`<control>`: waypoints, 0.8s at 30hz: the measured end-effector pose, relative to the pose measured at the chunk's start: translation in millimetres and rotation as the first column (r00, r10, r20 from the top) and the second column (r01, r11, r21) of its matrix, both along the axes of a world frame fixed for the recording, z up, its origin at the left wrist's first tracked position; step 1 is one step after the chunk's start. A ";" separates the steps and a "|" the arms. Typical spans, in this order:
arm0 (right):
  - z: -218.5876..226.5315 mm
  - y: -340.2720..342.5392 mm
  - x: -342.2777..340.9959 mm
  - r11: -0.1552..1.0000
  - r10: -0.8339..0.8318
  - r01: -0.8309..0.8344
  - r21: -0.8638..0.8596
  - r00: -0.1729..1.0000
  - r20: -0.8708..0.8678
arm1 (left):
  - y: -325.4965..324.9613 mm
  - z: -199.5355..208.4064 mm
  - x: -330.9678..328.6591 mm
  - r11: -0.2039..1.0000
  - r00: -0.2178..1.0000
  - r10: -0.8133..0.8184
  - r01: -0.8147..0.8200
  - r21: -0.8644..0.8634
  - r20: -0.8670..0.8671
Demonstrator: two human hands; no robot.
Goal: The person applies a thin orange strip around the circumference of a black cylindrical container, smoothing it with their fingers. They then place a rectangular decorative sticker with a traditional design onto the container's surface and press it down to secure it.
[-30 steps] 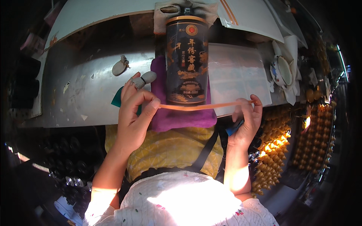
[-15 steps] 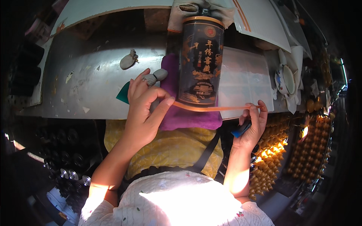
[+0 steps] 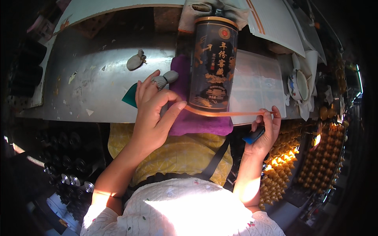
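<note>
The left hand [image 3: 151,118] and right hand [image 3: 268,135] each have their grip pinched on a thin, flat orange strip [image 3: 244,113], crosswise at the near end of a black-and-gold printed cylinder [image 3: 214,67]. This cylinder points lengthwise away over soft purple cloth [image 3: 202,127], nearer the left hand.

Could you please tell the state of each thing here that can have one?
Orange strip: stretched out
Left hand: pinching strip's left end
Right hand: holding strip's right end
Blue tool: held in right hand
Dark bottle: lying on its side
Held grey pouch: tied
Tabletop grey pouch: tied
White bowl: uncovered
</note>
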State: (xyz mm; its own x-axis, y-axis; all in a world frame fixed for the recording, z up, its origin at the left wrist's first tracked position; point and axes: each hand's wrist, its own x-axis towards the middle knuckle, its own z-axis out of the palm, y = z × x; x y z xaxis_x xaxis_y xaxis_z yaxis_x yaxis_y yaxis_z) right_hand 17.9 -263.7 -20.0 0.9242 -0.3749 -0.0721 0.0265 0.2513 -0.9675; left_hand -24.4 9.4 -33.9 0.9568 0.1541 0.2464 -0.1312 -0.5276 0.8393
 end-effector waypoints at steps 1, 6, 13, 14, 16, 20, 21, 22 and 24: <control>0.4 -0.3 0.0 1.000 -0.002 0.002 -0.002 1.000 0.000 | -0.2 0.1 0.1 1.000 1.000 -0.001 0.001 0.001 0.001; 2.1 -0.2 0.1 1.000 -0.013 0.013 0.006 1.000 0.011 | 0.1 1.7 -0.1 1.000 1.000 -0.001 0.001 0.001 -0.007; 0.9 -1.4 0.4 0.999 -0.032 0.032 0.006 0.999 0.007 | -5.7 0.4 -10.0 0.983 0.974 0.184 -0.183 -0.020 0.128; 1.6 -1.6 0.4 0.999 -0.035 0.035 0.006 0.999 0.004 | -9.3 -1.1 -15.5 0.980 0.954 0.198 -0.198 -0.022 0.224; 2.5 -1.3 0.8 0.999 -0.035 0.035 0.006 0.999 -0.001 | -19.5 13.0 -31.1 0.987 0.950 0.062 -0.105 0.124 0.305; 4.7 2.8 2.9 0.999 -0.033 0.033 0.017 0.999 -0.005 | -56.4 16.6 -48.0 0.926 0.945 -0.169 0.056 0.373 0.280; 2.1 0.4 2.9 1.000 -0.026 0.026 0.004 1.000 0.002 | -61.8 15.1 -45.8 0.923 0.943 -0.187 0.072 0.379 0.276; 0.5 -1.8 2.0 1.000 -0.021 0.021 -0.005 1.000 0.013 | -63.5 14.9 -44.2 0.927 0.952 -0.187 0.089 0.365 0.241; 0.5 -2.3 1.6 1.000 -0.025 0.025 -0.007 1.000 0.012 | -63.2 13.5 -44.2 0.930 0.962 -0.184 0.104 0.353 0.201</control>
State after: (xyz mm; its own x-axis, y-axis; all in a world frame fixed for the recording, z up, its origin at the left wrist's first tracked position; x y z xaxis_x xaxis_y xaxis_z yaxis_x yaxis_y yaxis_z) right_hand 19.4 -266.0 -19.5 0.9153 -0.3986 -0.0581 0.0447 0.2438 -0.9688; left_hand -68.5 -53.8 -20.5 0.8745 -0.1111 0.4721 -0.3926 -0.7337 0.5546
